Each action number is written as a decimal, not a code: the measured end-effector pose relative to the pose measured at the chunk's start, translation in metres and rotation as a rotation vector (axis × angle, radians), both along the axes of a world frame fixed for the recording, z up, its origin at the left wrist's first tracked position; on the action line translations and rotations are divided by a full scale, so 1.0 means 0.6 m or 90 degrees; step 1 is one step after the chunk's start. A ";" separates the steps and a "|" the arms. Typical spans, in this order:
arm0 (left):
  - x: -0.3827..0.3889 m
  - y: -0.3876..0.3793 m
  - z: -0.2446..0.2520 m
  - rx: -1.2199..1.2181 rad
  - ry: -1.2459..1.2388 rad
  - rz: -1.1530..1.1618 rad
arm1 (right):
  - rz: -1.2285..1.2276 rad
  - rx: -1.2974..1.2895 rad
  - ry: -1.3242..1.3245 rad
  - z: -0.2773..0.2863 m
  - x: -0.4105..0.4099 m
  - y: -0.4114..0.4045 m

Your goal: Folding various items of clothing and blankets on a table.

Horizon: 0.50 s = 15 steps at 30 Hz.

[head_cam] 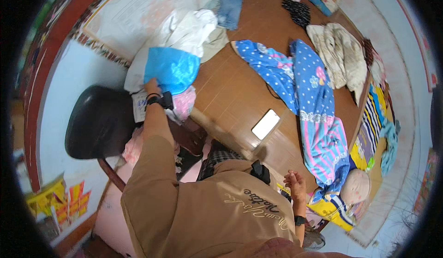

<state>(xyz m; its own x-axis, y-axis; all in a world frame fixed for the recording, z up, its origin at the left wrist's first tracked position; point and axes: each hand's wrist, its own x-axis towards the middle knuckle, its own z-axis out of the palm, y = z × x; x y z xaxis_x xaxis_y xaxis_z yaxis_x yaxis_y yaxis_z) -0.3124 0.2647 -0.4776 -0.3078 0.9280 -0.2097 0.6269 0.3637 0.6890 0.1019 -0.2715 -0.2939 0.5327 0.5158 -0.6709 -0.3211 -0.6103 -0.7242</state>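
My left hand (151,86) grips the lower left edge of a shiny light-blue cloth or bag (172,67), its fingers partly hidden. That blue piece lies against a heap of white fabric (188,28) and above a pink patterned cloth (184,103). My right hand (296,183) hangs near the front edge of the wooden surface, holding nothing, fingers loosely curled and apart. Close by, a blue dotted garment with pink and blue stripes (313,85) lies spread out. A phone with a white face (265,124) rests on the brown wooden surface (225,88).
A black chair back (100,123) stands at left. Blue denim (229,9), a black patterned cloth (297,11) and a cream garment (337,52) lie along the far side. On the right are a yellow and striped garment (368,123) and a round beige item (355,186).
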 end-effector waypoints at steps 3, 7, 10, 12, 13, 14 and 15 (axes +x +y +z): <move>-0.007 0.041 0.042 -0.100 0.517 -0.199 | -0.126 0.012 0.020 0.008 -0.013 -0.050; 0.060 0.146 0.178 0.391 0.541 -0.149 | -0.143 0.041 0.051 -0.010 -0.007 -0.089; 0.316 0.100 0.340 0.623 0.123 -0.346 | -0.117 -0.010 0.005 -0.022 0.000 -0.071; 0.467 -0.032 0.413 0.571 0.089 -0.591 | -0.099 0.018 -0.022 -0.020 0.010 -0.038; 0.520 -0.105 0.412 0.639 0.057 -0.719 | -0.077 0.047 -0.052 -0.017 0.020 -0.017; 0.561 -0.185 0.424 0.439 -0.145 -0.900 | -0.059 0.051 -0.056 -0.011 0.028 0.002; 0.588 -0.251 0.404 0.379 -0.256 -1.003 | -0.033 0.055 -0.061 -0.001 0.037 0.024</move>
